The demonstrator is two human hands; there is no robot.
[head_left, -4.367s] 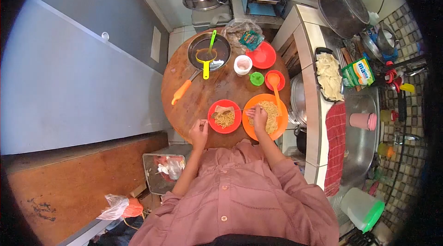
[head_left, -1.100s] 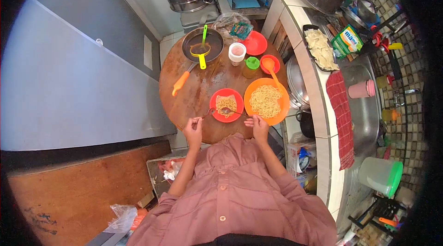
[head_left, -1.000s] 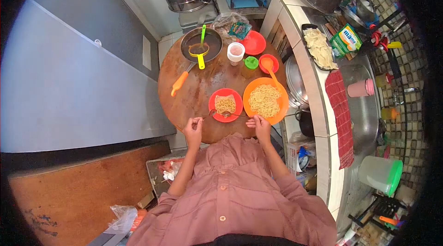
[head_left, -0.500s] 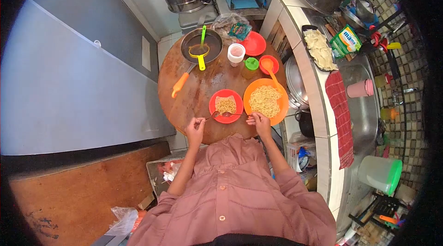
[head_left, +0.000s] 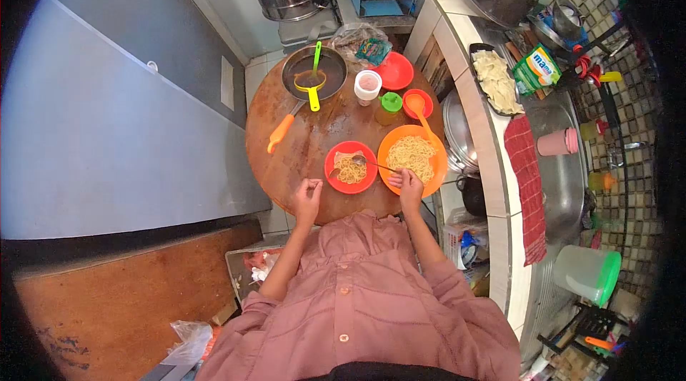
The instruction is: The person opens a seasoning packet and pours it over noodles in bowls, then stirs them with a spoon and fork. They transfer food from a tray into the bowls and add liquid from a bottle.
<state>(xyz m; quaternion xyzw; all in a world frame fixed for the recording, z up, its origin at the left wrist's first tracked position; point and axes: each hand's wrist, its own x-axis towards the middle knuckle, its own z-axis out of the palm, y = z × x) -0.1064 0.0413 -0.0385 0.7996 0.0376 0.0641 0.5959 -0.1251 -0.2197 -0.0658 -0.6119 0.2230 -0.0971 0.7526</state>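
My right hand [head_left: 407, 188] grips a spoon [head_left: 375, 164] by its handle, and the spoon's head rests over the noodles [head_left: 349, 173] in a small red bowl [head_left: 369, 176]. At the bowl's left side, my left hand [head_left: 308, 197] is closed around a second spoon [head_left: 334, 173]; most of that handle is hard to make out. Beside the bowl, to the right, an orange plate [head_left: 386, 146] carries more noodles [head_left: 409, 154], partly behind my right hand. An orange ladle [head_left: 421, 115] leans from a small red cup [head_left: 426, 97] onto the plate.
On the round wooden table [head_left: 279, 181] are a frying pan [head_left: 293, 70] with a yellow strainer [head_left: 312, 88], a white cup [head_left: 367, 84], a green-lidded jar [head_left: 390, 102] and a red plate [head_left: 396, 70]. A tiled counter [head_left: 493, 166] runs along the right.
The right spoon's head has moved up and inward over the noodles, lifting off the bowl's near side. The left spoon has shifted slightly up. The noodles look more spread out.
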